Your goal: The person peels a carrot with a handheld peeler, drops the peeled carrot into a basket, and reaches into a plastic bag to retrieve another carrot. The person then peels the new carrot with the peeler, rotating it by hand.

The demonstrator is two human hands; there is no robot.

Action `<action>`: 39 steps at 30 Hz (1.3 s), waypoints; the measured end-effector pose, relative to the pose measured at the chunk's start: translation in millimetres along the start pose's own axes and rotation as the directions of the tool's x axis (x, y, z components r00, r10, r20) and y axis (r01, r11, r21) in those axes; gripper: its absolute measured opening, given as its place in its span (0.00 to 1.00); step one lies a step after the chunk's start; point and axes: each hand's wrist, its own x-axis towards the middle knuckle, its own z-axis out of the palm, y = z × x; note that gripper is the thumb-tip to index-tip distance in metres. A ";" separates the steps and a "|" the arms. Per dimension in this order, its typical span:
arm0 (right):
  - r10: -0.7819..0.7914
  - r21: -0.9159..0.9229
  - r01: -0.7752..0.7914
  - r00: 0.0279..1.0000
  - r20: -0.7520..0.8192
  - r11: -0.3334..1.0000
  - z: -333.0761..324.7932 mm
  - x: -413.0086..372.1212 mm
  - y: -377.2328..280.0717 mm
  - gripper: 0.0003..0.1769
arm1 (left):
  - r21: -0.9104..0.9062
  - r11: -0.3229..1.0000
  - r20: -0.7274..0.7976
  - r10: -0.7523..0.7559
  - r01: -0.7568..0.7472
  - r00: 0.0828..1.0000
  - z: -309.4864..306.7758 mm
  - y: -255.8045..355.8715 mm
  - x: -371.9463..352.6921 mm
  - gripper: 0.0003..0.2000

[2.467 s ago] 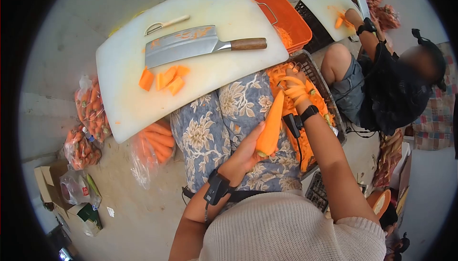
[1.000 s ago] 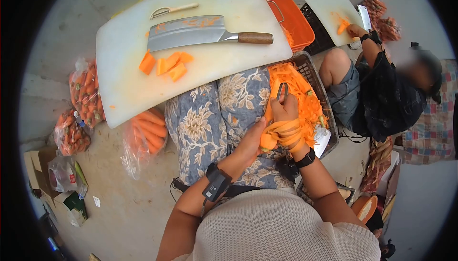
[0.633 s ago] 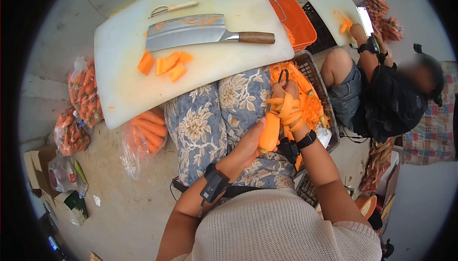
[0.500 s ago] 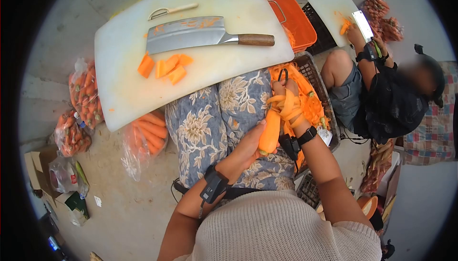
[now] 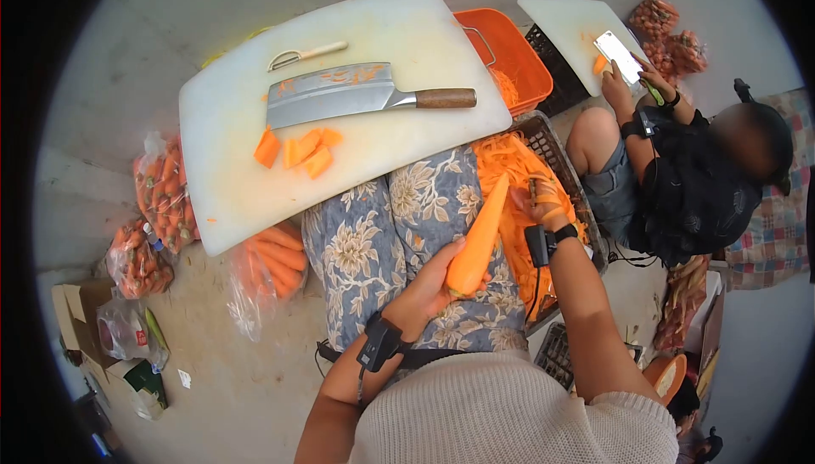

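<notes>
My left hand (image 5: 435, 281) is wrapped round the thick end of a large peeled carrot (image 5: 480, 239), which points up and away over my lap. Just to its right, my right hand (image 5: 550, 205) is closed on a peeler (image 5: 533, 191), mostly hidden by the fingers. Orange carrot peelings (image 5: 518, 158) hang about that hand and heap in the dark crate (image 5: 598, 247) below it. Ahead, a cleaver (image 5: 340, 95) with a wooden handle lies on the white cutting board (image 5: 399, 27). A pale-handled peeler (image 5: 307, 55) lies beyond it, and several carrot chunks (image 5: 310, 152) lie nearer me.
An orange bin (image 5: 518, 52) stands beyond the crate. At right, a co-worker (image 5: 688, 175) holds a cleaver (image 5: 618, 56) over another cutting board (image 5: 560, 27). Bags of carrots (image 5: 165, 184) stand at left, with an open bag of carrots (image 5: 276, 260) by my knee and a cardboard box (image 5: 76, 311).
My right hand has come away from the carrot, and the long peel strips have dropped from around it. The carrot now shows its full length. The co-worker's cleaver has shifted left.
</notes>
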 end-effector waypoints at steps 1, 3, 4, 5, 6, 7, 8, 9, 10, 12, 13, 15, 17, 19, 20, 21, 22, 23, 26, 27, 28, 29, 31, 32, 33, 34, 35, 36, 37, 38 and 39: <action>0.000 -0.008 0.000 1.000 0.007 1.000 7.5 -17.5 5.4 0.15 | -0.001 1.000 0.000 0.010 -0.010 1.000 4.3 1.2 -1.2 0.24; -0.131 -0.098 0.112 0.968 -0.214 0.989 21.7 -53.6 18.4 0.17 | -0.108 0.993 -0.007 0.038 -0.039 0.999 14.5 1.6 -2.7 0.23; -0.133 -0.099 0.115 0.968 -0.214 0.988 19.7 -60.7 26.7 0.17 | -0.107 0.993 -0.005 0.038 -0.038 0.999 14.6 1.7 -2.1 0.23; -0.286 -0.202 0.262 0.953 -0.099 0.944 16.2 -67.1 34.8 0.17 | -0.112 0.993 0.018 0.036 -0.034 0.999 14.1 2.3 -2.1 0.25; -0.419 -0.285 0.409 0.908 0.030 0.867 16.1 -73.3 42.1 0.17 | -0.116 0.993 0.040 0.034 -0.029 0.999 13.3 2.3 -2.4 0.27; -0.434 -0.316 0.431 0.899 0.064 0.845 26.7 -90.0 46.9 0.16 | -0.114 0.993 0.040 0.032 -0.028 0.999 8.6 0.2 -0.7 0.27; -0.434 -0.312 0.431 0.899 0.065 0.847 41.9 -112.1 55.4 0.16 | -0.087 0.996 0.030 0.013 -0.010 0.999 0.9 -2.2 2.8 0.28; -0.536 -0.343 0.545 0.834 0.129 0.765 58.0 -135.7 65.9 0.14 | -0.058 0.998 0.020 -0.004 0.005 1.000 -2.5 -3.2 4.3 0.29; -0.627 -0.364 0.650 0.754 0.197 0.667 66.4 -148.7 77.3 0.12 | -0.053 0.999 0.019 -0.001 0.002 1.000 1.7 -3.8 3.1 0.29; -0.711 -0.470 0.767 0.615 0.341 0.437 66.5 -157.1 97.9 0.12 | 0.051 0.992 -0.200 0.127 -0.119 0.971 14.7 -7.3 2.3 0.28; -0.737 -0.529 0.831 0.464 0.492 0.171 68.5 -160.8 104.9 0.12 | 0.054 0.991 -0.197 0.132 -0.124 0.971 16.4 -9.5 3.6 0.28; -0.726 -0.531 0.847 0.351 0.591 -0.023 78.9 -172.4 113.7 0.12 | -0.013 0.982 -0.134 0.185 -0.188 0.974 17.6 -13.7 6.4 0.24; -0.690 -0.522 0.829 0.259 0.676 -0.202 91.9 -184.8 119.3 0.13 | -0.009 0.972 -0.136 0.230 -0.234 0.964 24.9 -13.8 5.1 0.24; -0.682 -0.537 0.828 0.300 0.667 -0.161 88.9 -175.6 119.5 0.13 | -0.006 0.961 -0.137 0.273 -0.276 0.952 23.4 -13.5 5.7 0.23; -0.677 -0.556 0.823 0.343 0.651 -0.117 87.6 -171.1 119.2 0.13 | 0.027 0.966 -0.111 0.257 -0.256 0.960 16.9 -14.3 8.4 0.23; -0.677 -0.558 0.822 0.344 0.651 -0.119 88.5 -169.1 118.5 0.13 | 0.059 0.970 -0.086 0.239 -0.234 0.967 14.6 -13.8 8.8 0.24; -0.678 -0.556 0.813 0.311 0.665 -0.172 90.0 -167.0 117.2 0.13 | 0.056 0.971 -0.084 0.235 -0.230 0.968 13.4 -14.4 9.6 0.24; -0.678 -0.554 0.801 0.280 0.680 -0.225 91.3 -164.4 115.4 0.12 | 0.052 0.976 -0.127 0.218 -0.213 0.968 12.4 -14.9 10.5 0.24; -0.713 -0.695 0.718 0.465 0.525 -0.043 97.0 -150.6 104.7 0.12 | 0.085 0.984 -0.157 0.170 -0.158 0.973 9.8 -12.5 8.2 0.24; -0.756 -0.679 0.733 0.431 0.493 -0.024 94.1 -133.5 100.7 0.12 | 0.127 0.984 -0.146 0.142 -0.124 0.979 8.7 -11.9 7.0 0.25; -0.751 -0.683 0.730 0.438 0.494 -0.023 94.4 -122.9 95.4 0.12 | 0.119 0.985 -0.151 0.140 -0.123 0.979 8.4 -12.4 7.2 0.25; -0.761 -0.680 0.732 0.463 0.454 0.040 94.5 -113.5 90.0 0.12 | 0.121 0.985 -0.164 0.146 -0.127 0.976 8.7 -13.3 8.2 0.25; -0.757 -0.703 0.705 0.508 0.410 0.092 96.1 -98.6 81.6 0.13 | 0.116 0.985 -0.180 0.149 -0.130 0.972 10.6 -11.6 7.5 0.25; -0.754 -0.707 0.701 0.513 0.410 0.092 95.4 -92.8 80.5 0.13 | 0.108 0.987 -0.182 0.141 -0.123 0.973 12.0 -10.0 6.2 0.25; -0.756 -0.704 0.706 0.500 0.423 0.074 97.9 -91.7 79.6 0.14 | 0.100 0.988 -0.183 0.134 -0.117 0.974 13.5 -8.3 5.2 0.25; -0.757 -0.702 0.710 0.488 0.434 0.056 99.9 -89.8 78.6 0.14 | 0.095 0.989 -0.185 0.130 -0.114 0.974 13.8 -7.5 5.3 0.25; -0.755 -0.705 0.707 0.493 0.432 0.058 98.9 -82.4 76.0 0.14 | 0.083 0.991 -0.199 0.116 -0.101 0.973 13.8 -6.9 5.4 0.25; -0.751 -0.711 0.699 0.511 0.419 0.078 98.7 -74.7 71.9 0.15 | 0.073 0.993 -0.212 0.101 -0.087 0.972 13.6 -6.3 5.4 0.25; -0.746 -0.717 0.690 0.528 0.406 0.099 98.1 -67.4 67.4 0.15 | 0.072 0.994 -0.214 0.097 -0.084 0.972 13.0 -6.0 5.6 0.25; -0.745 -0.719 0.688 0.531 0.403 0.102 96.7 -60.6 62.8 0.15 | 0.073 0.994 -0.190 0.097 -0.085 0.977 12.2 -5.8 5.6 0.25; -0.737 -0.748 0.646 0.577 0.353 0.148 98.1 -57.5 58.8 0.15 | 0.074 0.994 -0.167 0.097 -0.085 0.981 11.6 -5.6 5.6 0.25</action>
